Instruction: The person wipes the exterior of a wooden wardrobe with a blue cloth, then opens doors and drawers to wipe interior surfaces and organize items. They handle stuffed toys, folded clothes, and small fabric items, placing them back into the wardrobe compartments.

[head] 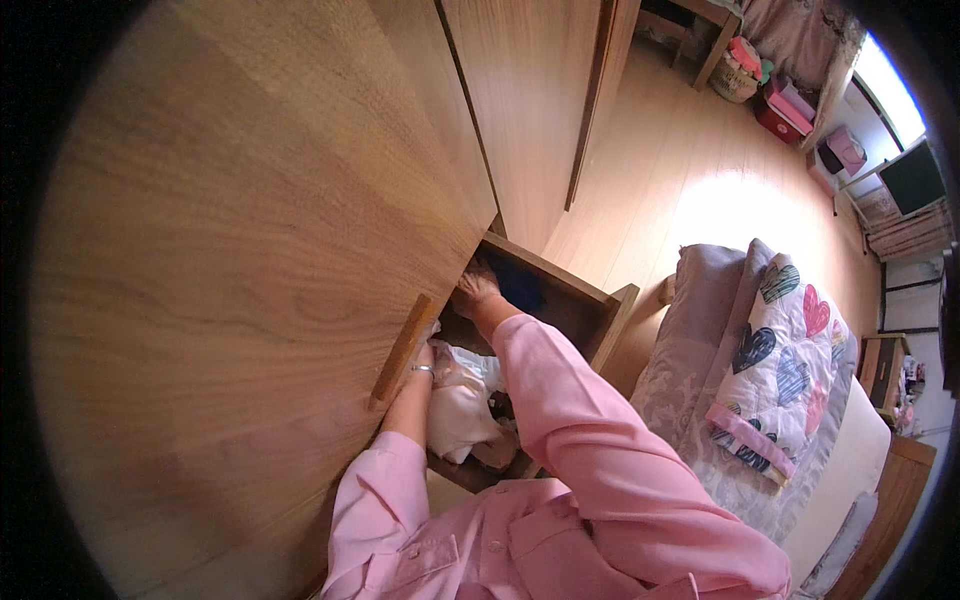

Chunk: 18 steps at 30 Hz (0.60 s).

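A wooden drawer (544,259) is pulled out before me, below a tall wood-grain cabinet front (247,247). My right hand (478,289) reaches into its far end, beside a dark blue item (519,289). The fingertips pass under the cabinet's edge, so their grip is hidden. My left hand (430,351) is also in the drawer, mostly hidden by the cabinet front; a silver bracelet (422,368) circles that wrist. White cloth or bag-like items (457,412) fill the near part of the drawer, partly covered by my right sleeve.
A wooden strip handle (401,349) juts from the cabinet front. To the right stands a bed with a grey cover (690,322) and a folded heart-print quilt (787,360). Farther off, a basket (733,81) and a red box (778,116) sit on the wooden floor (637,150).
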{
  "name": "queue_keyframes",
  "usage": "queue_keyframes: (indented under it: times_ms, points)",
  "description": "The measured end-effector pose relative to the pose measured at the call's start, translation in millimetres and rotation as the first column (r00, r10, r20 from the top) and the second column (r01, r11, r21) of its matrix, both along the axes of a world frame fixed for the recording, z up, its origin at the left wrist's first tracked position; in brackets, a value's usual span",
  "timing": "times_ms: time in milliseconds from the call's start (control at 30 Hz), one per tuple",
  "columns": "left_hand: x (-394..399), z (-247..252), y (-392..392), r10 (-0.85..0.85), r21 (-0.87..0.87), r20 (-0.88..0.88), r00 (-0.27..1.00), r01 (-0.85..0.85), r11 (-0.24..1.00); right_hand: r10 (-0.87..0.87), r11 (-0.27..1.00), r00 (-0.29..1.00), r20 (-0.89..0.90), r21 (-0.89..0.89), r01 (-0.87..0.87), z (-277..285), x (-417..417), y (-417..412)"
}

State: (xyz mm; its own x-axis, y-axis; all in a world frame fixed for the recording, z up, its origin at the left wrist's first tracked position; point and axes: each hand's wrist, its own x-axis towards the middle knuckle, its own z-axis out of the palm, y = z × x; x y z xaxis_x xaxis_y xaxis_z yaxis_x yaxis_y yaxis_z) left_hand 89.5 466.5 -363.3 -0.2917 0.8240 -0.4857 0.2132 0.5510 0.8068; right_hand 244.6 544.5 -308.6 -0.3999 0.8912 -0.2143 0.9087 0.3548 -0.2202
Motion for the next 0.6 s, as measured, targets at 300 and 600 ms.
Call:
queue_keyframes:
  times_ms: [300, 600]
  points:
    - [-5.7, 1.7, -6.6, -0.01, -0.048, -0.04, 0.999, 0.008, 0.999, -0.025, 0.947, 1.0, -0.001, -0.321, 0.024, 34.2, 60.3, -47.2]
    - [21.9, 13.8, 0.5, -0.065, -0.092, -0.061, 0.996, 0.06, 0.994, 0.191, 0.883, 0.949, 0.252, -0.467, -0.053, 59.2, 98.1, -76.9]
